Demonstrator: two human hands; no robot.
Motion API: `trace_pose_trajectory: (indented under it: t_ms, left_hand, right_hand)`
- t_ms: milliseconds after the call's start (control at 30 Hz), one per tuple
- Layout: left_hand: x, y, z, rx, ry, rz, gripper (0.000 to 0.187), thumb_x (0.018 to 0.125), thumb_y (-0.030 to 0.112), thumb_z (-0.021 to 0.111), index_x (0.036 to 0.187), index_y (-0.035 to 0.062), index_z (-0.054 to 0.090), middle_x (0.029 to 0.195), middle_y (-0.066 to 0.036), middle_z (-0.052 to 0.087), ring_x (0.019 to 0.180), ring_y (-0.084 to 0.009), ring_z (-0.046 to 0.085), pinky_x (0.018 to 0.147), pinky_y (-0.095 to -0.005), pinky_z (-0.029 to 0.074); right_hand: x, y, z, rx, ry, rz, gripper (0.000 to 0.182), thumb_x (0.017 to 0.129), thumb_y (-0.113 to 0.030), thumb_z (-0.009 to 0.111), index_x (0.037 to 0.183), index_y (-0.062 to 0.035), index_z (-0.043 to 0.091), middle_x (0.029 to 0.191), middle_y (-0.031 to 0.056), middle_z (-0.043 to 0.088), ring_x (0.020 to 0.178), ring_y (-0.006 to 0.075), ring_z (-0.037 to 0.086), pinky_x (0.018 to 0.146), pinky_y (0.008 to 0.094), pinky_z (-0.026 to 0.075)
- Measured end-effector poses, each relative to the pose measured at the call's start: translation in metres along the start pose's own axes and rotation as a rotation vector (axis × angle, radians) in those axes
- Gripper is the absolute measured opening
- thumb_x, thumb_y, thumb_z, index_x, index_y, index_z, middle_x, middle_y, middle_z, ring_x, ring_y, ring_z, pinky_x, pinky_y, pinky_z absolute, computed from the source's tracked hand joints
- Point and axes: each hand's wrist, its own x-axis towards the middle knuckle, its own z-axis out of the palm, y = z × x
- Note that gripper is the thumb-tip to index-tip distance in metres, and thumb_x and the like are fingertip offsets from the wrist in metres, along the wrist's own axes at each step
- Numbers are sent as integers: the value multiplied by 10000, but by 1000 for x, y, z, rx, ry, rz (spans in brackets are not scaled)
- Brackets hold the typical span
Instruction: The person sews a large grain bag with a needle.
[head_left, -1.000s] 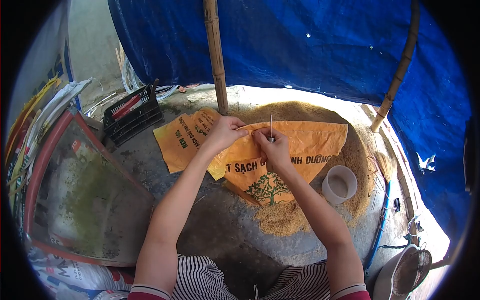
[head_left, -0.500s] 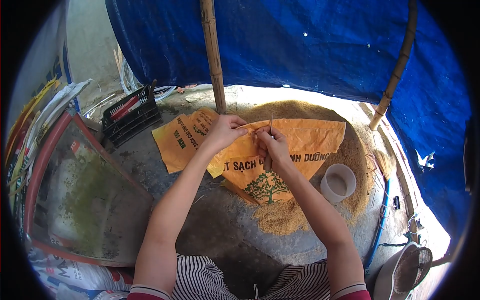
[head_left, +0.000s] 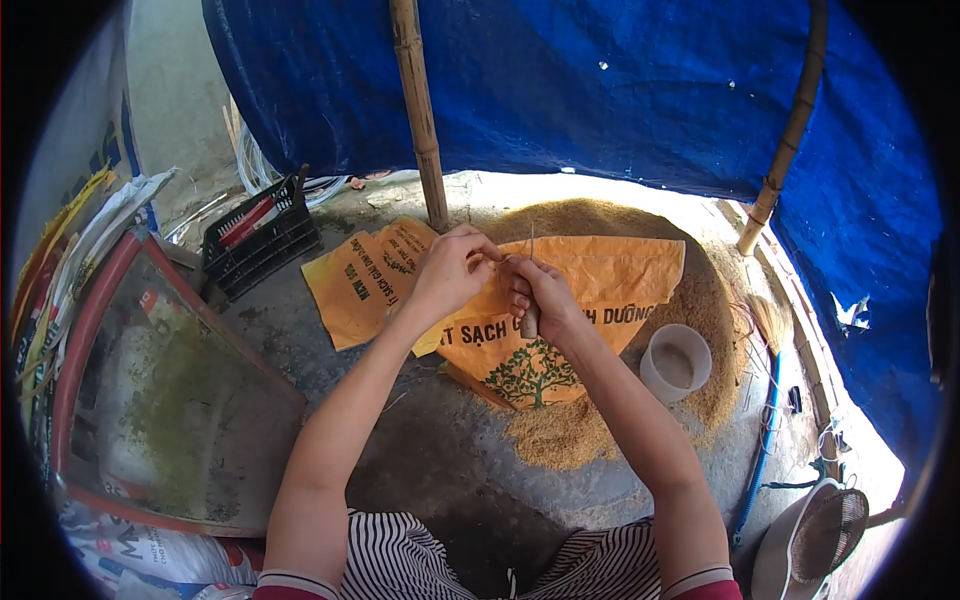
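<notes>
An orange woven sack (head_left: 610,275) with black lettering and a printed green tree lies spread in front of me, over a heap of grain. My right hand (head_left: 537,293) is closed around an awl-like tool (head_left: 531,322); its pale handle shows below my fist and a thin metal spike points up above it. My left hand (head_left: 458,268) is at the sack's upper edge, fingers curled with thumb and fingertips together, close to my right fingertips. Whatever sits in that pinch is too small to tell. A second orange sack (head_left: 350,285) lies folded to the left.
A white plastic tub (head_left: 675,363) stands on the grain (head_left: 560,435) at right. A black crate (head_left: 262,235) and a red-framed panel (head_left: 75,400) are at left. Bamboo poles (head_left: 418,120) stand before a blue tarp (head_left: 600,90). A straw broom (head_left: 770,325) and a sieve (head_left: 828,535) are at far right.
My left hand has come slightly off the sack's edge, its fingers more curled. My right hand has shifted a little left with the tool, and the spike stands more upright.
</notes>
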Motion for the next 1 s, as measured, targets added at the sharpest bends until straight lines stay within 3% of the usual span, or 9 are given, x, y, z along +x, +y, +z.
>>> trace_pose_trajectory:
  t_ms: [67, 200, 267, 700, 800, 867, 1000]
  left_hand:
    - [-2, 2, -1, 70, -2, 19, 192, 764, 34, 598, 942, 35, 669, 987, -95, 598, 933, -262, 590, 793, -341, 458]
    - [0, -1, 1, 102, 15, 54, 182, 767, 97, 653, 938, 52, 696, 951, -86, 626, 853, -267, 624, 741, -350, 481]
    - [2, -2, 0, 25, -39, -41, 171, 776, 131, 678, 902, 16, 686, 924, -88, 621, 875, -265, 612, 779, -344, 457]
    - [7, -13, -6, -87, -115, -103, 154, 800, 124, 671, 893, 1, 673, 827, -86, 652, 832, -189, 617, 756, -314, 455]
    - [5, -12, -3, -4, -45, -71, 143, 810, 103, 648, 899, -9, 650, 833, -94, 644, 824, -206, 620, 744, -320, 458]
    - [4, -13, 0, -21, 28, 100, 122, 811, 69, 627, 897, -18, 626, 844, -105, 633, 815, -229, 620, 732, -331, 461]
    - [4, -15, 1, -23, 39, 136, 105, 805, 42, 615, 887, -23, 616, 850, -114, 620, 810, -245, 616, 727, -331, 460]
  right_hand:
    - [2, 1, -4, -3, -12, 10, 112, 901, -195, 550, 852, -99, 518, 600, -41, 407, 473, 70, 398, 413, 233, 341]
    - [2, 0, -6, 2, -94, 12, 124, 910, -216, 559, 878, -101, 524, 614, -46, 420, 473, 62, 402, 418, 220, 350]
    - [0, -1, -6, -18, -103, 5, 129, 912, -222, 561, 891, -100, 528, 620, -48, 425, 473, 60, 402, 420, 215, 353]
    - [1, 2, -4, -206, -32, -26, 195, 908, -228, 580, 959, -49, 522, 621, -30, 427, 476, 66, 427, 416, 231, 380]
    - [2, 6, -6, -238, -36, -44, 201, 909, -223, 577, 962, -38, 522, 606, -30, 422, 462, 66, 416, 405, 231, 373]
    - [2, 7, -6, -262, -35, -56, 204, 909, -219, 576, 966, -30, 524, 599, -31, 419, 454, 66, 410, 399, 230, 367]
    - [-3, 5, -5, -414, 13, -163, 177, 900, -180, 569, 956, -12, 568, 590, -3, 469, 461, 76, 442, 411, 242, 387]
